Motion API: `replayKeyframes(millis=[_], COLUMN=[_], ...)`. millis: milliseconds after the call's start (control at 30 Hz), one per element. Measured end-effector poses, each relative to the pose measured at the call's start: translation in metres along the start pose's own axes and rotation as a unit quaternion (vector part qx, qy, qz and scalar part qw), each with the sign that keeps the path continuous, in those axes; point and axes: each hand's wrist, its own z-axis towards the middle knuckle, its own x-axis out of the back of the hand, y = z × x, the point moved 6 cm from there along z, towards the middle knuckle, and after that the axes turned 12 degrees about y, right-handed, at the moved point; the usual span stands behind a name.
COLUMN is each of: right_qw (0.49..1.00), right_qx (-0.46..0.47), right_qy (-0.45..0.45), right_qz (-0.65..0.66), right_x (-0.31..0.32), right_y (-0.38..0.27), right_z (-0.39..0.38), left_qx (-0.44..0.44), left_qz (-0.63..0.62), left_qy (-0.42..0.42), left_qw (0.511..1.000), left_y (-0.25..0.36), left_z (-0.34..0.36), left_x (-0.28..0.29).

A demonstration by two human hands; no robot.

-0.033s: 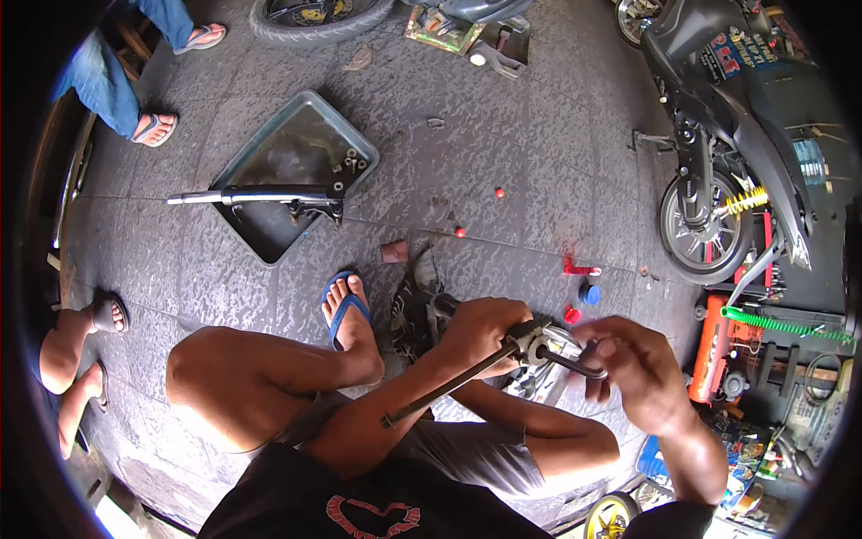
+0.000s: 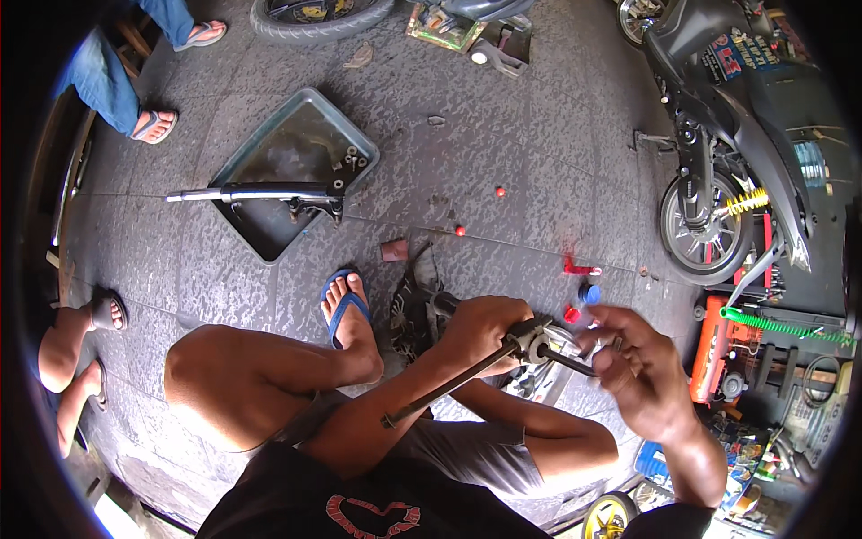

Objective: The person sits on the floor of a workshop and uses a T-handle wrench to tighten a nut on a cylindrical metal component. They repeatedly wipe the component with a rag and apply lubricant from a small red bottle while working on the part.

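Note:
My left hand is closed round what looks like a motorcycle fork leg, whose dark tube shows beyond my knuckles. At its metal end, near my left fingers, a long thin rod sticks out over my left forearm. A bent hex key projects from that same end toward my right hand. The curled fingers and thumb of my right hand, slightly blurred, hold the key's outer part. Both hands are above my folded leg.
Another fork leg lies across a grey tray holding small metal parts. Red pieces and a blue cap lie on the floor. A motorcycle and an orange cylinder stand right. Other people's feet are left.
The hex key's outer end has turned a little, and my right fingers and thumb have shifted around it. My left hand and the fork leg look the same.

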Motion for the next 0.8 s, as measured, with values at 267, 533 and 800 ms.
replayKeyframes(millis=[267, 533, 800], right_qw=[0.808, 0.825, 0.821], right_qx=[0.446, 0.416, 0.425], right_qy=[-0.072, -0.021, 0.022], right_qz=[-0.379, -0.383, -0.380], right_x=[0.002, 0.008, 0.008], right_y=[-0.046, -0.028, -0.006], right_z=[-0.011, -0.008, -0.012], left_qx=[-0.005, -0.023, -0.045], left_qz=[-0.011, 0.004, 0.046], left_qy=[-0.001, 0.016, 0.118], left_qw=[1.000, 1.000, 0.991], left_y=[0.004, 0.006, 0.010], left_z=[0.003, 0.001, 0.001], left_x=[0.000, -0.006, -0.005])
